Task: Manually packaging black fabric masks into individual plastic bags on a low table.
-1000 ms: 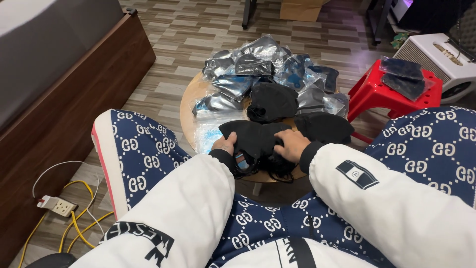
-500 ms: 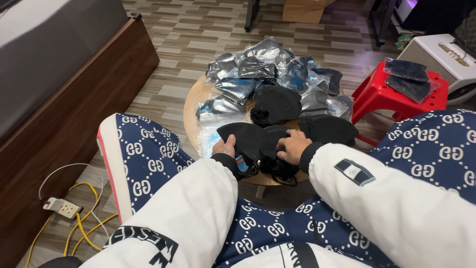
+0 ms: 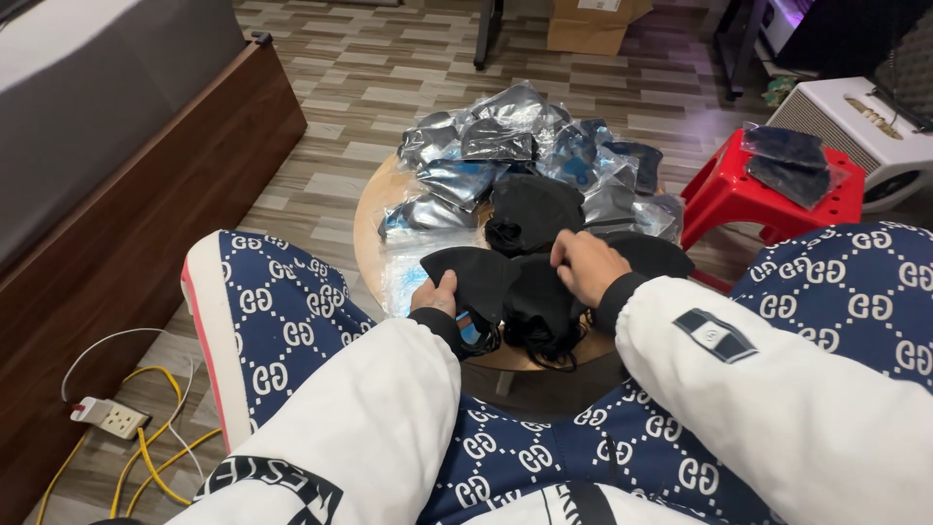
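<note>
Both my hands work on black fabric face masks [image 3: 505, 287] lying at the near edge of a small round wooden table [image 3: 371, 219]. My left hand [image 3: 434, 295] pinches the left end of one mask. My right hand [image 3: 586, 265] rests fingers-down on the masks beside it, gripping the fabric. Just beyond them lies a loose stack of black masks [image 3: 533, 212]. Behind that sits a heap of clear plastic bags [image 3: 505, 146] with dark masks inside. White sleeves cover both my arms.
A red plastic stool [image 3: 727, 194] with bagged masks stands at the right, next to a white box-shaped appliance [image 3: 855, 122]. A dark wooden cabinet [image 3: 136, 224] runs along the left. A power strip [image 3: 109, 416] with yellow cables lies on the floor. Blue patterned bedding [image 3: 272, 321] surrounds me.
My right hand has shifted slightly up and right over the masks. The left hand has kept its pinch. The view has moved a little.
</note>
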